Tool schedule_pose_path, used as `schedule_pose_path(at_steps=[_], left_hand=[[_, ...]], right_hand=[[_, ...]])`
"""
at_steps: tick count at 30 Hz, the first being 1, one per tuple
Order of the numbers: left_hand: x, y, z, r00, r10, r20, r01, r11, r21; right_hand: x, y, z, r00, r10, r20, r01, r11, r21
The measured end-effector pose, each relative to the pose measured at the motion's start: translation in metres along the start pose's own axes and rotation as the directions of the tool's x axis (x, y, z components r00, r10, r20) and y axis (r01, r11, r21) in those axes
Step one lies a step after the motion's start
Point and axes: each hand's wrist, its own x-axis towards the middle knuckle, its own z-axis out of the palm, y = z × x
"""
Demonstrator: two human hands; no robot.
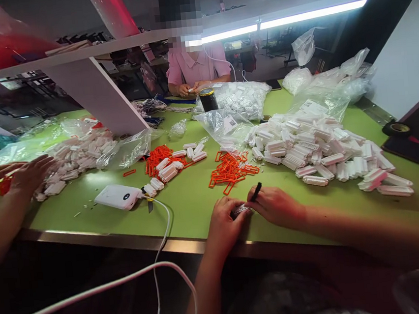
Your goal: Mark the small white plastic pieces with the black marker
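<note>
My left hand [223,221] is closed around a white plastic connector housing [241,208] with rows of small holes, low over the table's front edge. Pinched in my right hand [276,207] is a black pen-like tool [256,192], its upper end tilted up to the right. Its lower end is hidden by the fingers, close to the housing. Just beyond my hands lies a heap of orange rectangular plastic frames [228,174], with tiny white pieces [249,165] beside it. A large pile of similar white housings [312,142] spreads to the right.
A white power bank [119,197] with a cable stands on the green table [186,218]. Another orange heap [158,159] lies behind it. Bagged white parts [244,97], a black can [208,100] and black tape [396,129] lie around. A co-worker's hands [29,176] are at left; another person sits opposite.
</note>
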Motion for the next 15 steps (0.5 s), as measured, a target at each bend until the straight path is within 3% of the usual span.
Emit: schedule_pose_path(at_steps=[3,7,15], left_hand=[[0.0002,0.0009,-0.0006,1.000,0.005,0.001,-0.005,1.000,-0.003],[0.0006,0.0019,-0.0011,1.000,0.005,0.009,-0.005,1.000,-0.002],[0.0010,0.0003,-0.0010,1.000,0.003,0.019,-0.003,1.000,-0.008]], right_hand=[[0.0004,0.0009,0.0012,0.995,0.103,-0.020,-0.102,0.994,0.046],[0.0001,0.0030,0.0018,0.968,0.235,-0.088,-0.209,0.950,0.233],[0.0008,0.0023,0.0041,0.954,0.286,-0.096,-0.235,0.904,0.357]])
